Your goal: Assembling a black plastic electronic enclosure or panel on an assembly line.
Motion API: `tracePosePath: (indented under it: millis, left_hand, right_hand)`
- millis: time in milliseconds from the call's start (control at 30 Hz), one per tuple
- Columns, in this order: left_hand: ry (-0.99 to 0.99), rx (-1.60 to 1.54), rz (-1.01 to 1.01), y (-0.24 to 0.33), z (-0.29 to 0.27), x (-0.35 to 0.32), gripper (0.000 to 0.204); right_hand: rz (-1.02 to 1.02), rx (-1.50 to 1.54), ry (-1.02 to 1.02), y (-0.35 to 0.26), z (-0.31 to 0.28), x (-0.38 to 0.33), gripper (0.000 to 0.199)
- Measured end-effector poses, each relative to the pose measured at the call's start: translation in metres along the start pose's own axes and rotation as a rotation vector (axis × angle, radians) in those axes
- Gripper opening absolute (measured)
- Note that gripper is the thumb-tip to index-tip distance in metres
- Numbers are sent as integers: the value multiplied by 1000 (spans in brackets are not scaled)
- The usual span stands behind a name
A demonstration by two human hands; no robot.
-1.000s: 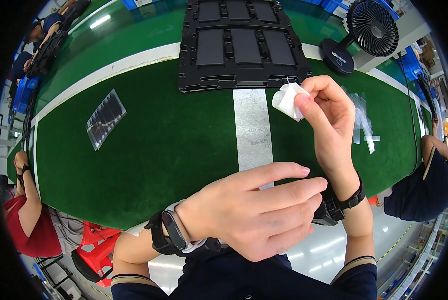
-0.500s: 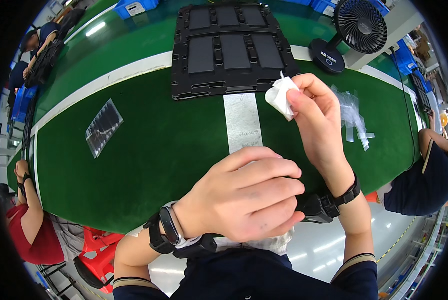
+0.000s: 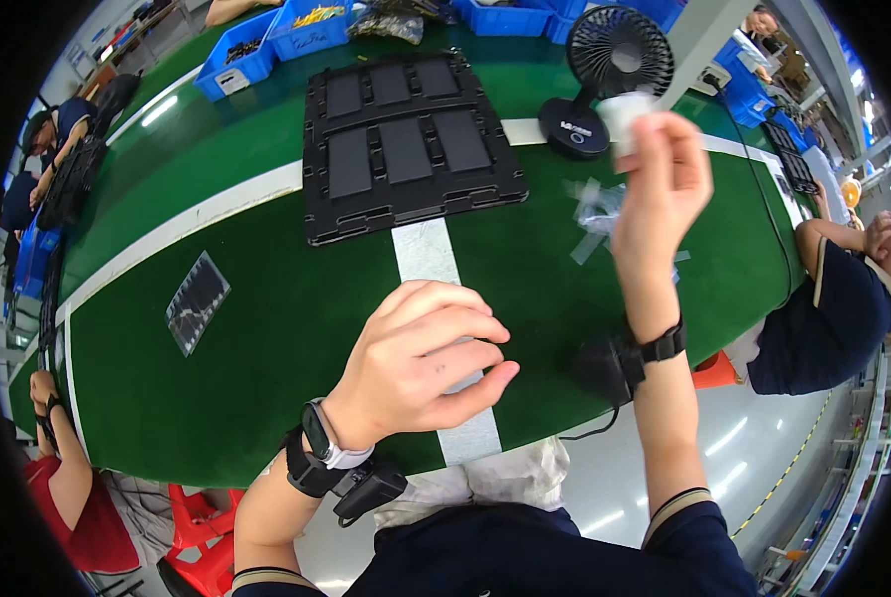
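Observation:
A crumpled white wipe (image 3: 625,111) is pinched in the fingertips of my right hand (image 3: 665,179); both are smeared by motion. They are raised at the right, in front of the black desk fan (image 3: 620,55). My left hand (image 3: 418,360) hovers over the near middle of the green table, above a pale strip (image 3: 428,254). Its fingers are loosely bent and apart, and I see nothing in them. Beyond it lies a black plastic tray (image 3: 366,225) with flat dark pieces (image 3: 403,149) in its pockets.
Clear plastic strips (image 3: 597,214) lie left of my right wrist. A clear packet (image 3: 198,301) with dark contents rests at the left. Blue bins (image 3: 236,72) stand along the far side. Other people sit at both sides, one in a red top (image 3: 82,517).
My right hand has moved up and to the right with the wipe. My left hand has drawn back to the left, so the hands are farther apart. The view has shifted.

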State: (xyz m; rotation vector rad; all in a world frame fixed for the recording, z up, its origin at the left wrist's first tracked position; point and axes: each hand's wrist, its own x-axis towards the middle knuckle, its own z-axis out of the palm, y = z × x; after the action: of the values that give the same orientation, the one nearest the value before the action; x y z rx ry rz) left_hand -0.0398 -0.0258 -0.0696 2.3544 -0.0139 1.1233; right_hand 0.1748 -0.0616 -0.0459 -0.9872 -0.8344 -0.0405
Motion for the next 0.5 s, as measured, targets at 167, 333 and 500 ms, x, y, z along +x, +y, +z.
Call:
tracePosePath:
  millis: [167, 333, 500]
  left_hand:
    - [14, 17, 1, -4, -1, -4, 10]
    - [17, 11, -22, -2, 1, -3, 10]
    - [8, 9, -61, -2, 1, -3, 10]
  right_hand:
    - [-95, -52, 457, 34, -71, 59, 10]
    - [167, -226, 508, 86, -95, 73, 10]
    - [250, -346, 350, 115, -96, 59, 14]
